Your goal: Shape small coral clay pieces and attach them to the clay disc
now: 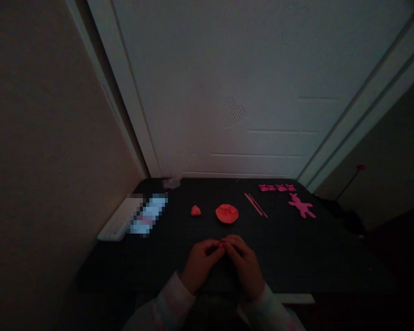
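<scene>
My left hand [200,262] and my right hand [244,263] meet over the near part of a dark table. Between their fingertips is a small piece of orange-red modelling clay [221,246], mostly covered by the fingers. Just beyond the hands lies a round orange-red clay disc [227,214] with a raised, petal-like middle. To its left sits a loose lump of the same clay [195,210]. Two slim pink modelling tools [255,205] lie side by side to the right of the disc.
At right lie a pink rabbit-shaped figure [301,206] and a row of several small pink pieces [277,188]. A crumpled clear plastic bag [172,183] rests at the back left. Leftmost are a white flat object [119,220] and a blurred-out bright rectangle [148,215]. A white panel [207,92] stands behind the table.
</scene>
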### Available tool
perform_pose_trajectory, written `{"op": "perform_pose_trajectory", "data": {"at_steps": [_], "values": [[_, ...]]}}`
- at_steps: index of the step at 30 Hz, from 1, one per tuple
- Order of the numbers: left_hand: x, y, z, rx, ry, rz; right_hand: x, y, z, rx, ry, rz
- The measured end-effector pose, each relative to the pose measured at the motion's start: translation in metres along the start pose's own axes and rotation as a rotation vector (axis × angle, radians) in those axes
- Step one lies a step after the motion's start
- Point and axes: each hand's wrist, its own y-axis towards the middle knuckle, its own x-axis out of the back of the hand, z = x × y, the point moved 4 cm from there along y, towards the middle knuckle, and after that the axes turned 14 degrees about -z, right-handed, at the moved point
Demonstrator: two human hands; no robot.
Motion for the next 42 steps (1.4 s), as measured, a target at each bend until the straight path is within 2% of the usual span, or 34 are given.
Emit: {"op": "perform_pose_trajectory", "data": {"at_steps": [9,15,23,29,34,38,42], "values": [[0.002,-0.002,-0.004,-0.044,0.145,-0.066,-0.001,-0.001,0.004,0.009,-0.042,0.0],[0.004,0.0,-0.001,-0.04,0.072,-0.074,-0.001,0.0,0.001,-0.079,-0.044,-0.031],[0.008,0.003,0.002,0.018,-0.021,-0.151,-0.005,-0.004,-0.006,-0.145,0.012,0.067],[0.008,0.002,0.001,0.058,-0.075,-0.141,-0.004,-0.003,-0.008,-0.136,0.008,0.061],[0.005,0.0,0.004,0.099,-0.175,-0.069,-0.004,-0.003,-0.008,-0.224,0.12,0.068],[0.006,0.0,0.004,0.101,-0.127,-0.076,-0.004,-0.003,-0.01,-0.259,0.163,0.059],[0.006,0.0,0.001,0.077,-0.089,-0.06,-0.003,-0.003,-0.011,-0.233,0.119,0.053]]}}
